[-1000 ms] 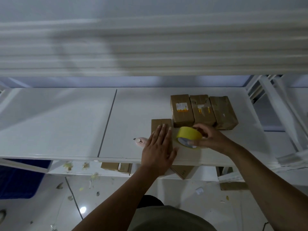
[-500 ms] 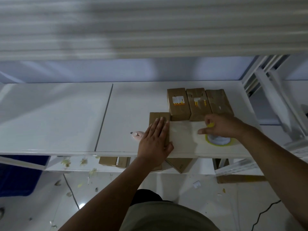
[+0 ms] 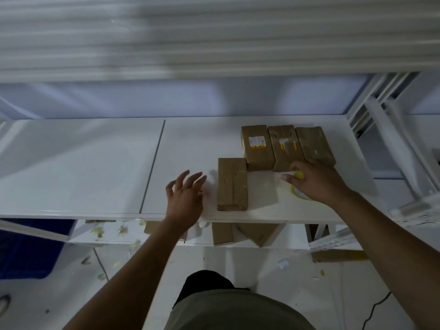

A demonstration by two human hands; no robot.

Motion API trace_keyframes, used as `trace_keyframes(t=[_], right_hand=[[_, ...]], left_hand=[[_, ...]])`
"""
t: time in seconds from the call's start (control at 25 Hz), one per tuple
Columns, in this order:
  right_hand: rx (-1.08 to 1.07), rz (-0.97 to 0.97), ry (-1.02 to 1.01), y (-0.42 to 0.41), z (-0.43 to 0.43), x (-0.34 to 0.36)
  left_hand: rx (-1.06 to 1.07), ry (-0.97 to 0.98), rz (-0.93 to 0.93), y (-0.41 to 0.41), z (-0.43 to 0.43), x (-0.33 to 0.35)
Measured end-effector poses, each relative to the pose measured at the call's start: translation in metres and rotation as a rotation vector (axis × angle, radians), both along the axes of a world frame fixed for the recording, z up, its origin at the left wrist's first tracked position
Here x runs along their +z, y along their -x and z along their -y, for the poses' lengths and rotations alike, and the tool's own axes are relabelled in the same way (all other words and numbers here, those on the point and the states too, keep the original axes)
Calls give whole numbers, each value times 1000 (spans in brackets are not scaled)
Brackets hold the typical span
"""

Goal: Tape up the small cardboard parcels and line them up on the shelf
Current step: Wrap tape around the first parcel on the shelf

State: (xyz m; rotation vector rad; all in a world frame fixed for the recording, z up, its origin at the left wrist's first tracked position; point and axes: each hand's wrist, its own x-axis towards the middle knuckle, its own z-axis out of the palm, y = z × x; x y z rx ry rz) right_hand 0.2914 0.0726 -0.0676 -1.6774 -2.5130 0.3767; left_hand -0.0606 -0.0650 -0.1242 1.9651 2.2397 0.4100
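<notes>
One brown taped parcel point(image 3: 232, 184) lies lengthwise near the front edge of the white shelf point(image 3: 95, 167). Three more parcels point(image 3: 284, 148) stand side by side in a row behind it to the right. My left hand point(image 3: 188, 196) hovers just left of the single parcel, fingers spread and holding nothing. A small pink cutter lay at this spot, and it is now mostly hidden by the hand. My right hand point(image 3: 316, 182) rests on the yellow tape roll point(image 3: 296, 195), which lies flat on the shelf in front of the row, with fingers curled over it.
An upper shelf board point(image 3: 214, 44) hangs low overhead. White shelf uprights point(image 3: 392, 144) stand at the right. Loose cardboard boxes point(image 3: 259, 234) sit on the lower level under the front edge. A blue crate point(image 3: 28, 248) is low on the left, and scraps litter the floor.
My right hand carried the tape roll right and laid it flat on the shelf. My left hand lifted off the front parcel and moved left, fingers spreading.
</notes>
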Motion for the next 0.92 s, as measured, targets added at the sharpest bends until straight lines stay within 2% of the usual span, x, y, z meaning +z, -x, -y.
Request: trace_keyframes(t=[0.08, 0.12, 0.2, 0.24, 0.28, 0.32, 0.36, 0.4, 0.44, 0.48, 0.56, 0.64, 0.72, 0.92], right_hand=[[-35, -33, -64, 6, 7, 4], [-52, -70, -118, 9, 13, 7], [-71, -220, -288, 17, 29, 16], [-69, -334, -366, 23, 41, 21], [-61, -483, -357, 32, 55, 28], [-58, -638, -217, 44, 68, 35], [-67, -769, 24, 58, 81, 41], [-81, -812, 260, 71, 92, 42], [-72, -769, 415, 82, 100, 40], [-41, -703, 467, 89, 105, 35], [-25, -662, 410, 94, 107, 24], [-79, -720, 356, 89, 103, 15], [-137, -801, 386, 84, 99, 7], [-188, -979, 568, 82, 91, -8]], left_hand=[[-111, 210, -157, 16, -1, -1], [-161, 211, -218, 19, -1, 0], [-178, 100, -245, 23, 0, 11], [-124, -5, -199, 23, 1, 18], [-66, -132, -131, 21, 2, 24], [-42, -255, -70, 15, 2, 32], [-73, -358, -36, 4, 3, 40], [-159, -431, -35, -12, 3, 48], [-262, -475, -59, -28, 2, 54], [-346, -487, -79, -42, 0, 59], [-407, -461, -60, -59, -6, 65], [-387, -423, 40, -61, -12, 63], [-383, -363, 123, -61, -16, 57], [-408, -243, 101, -67, -29, 49]])
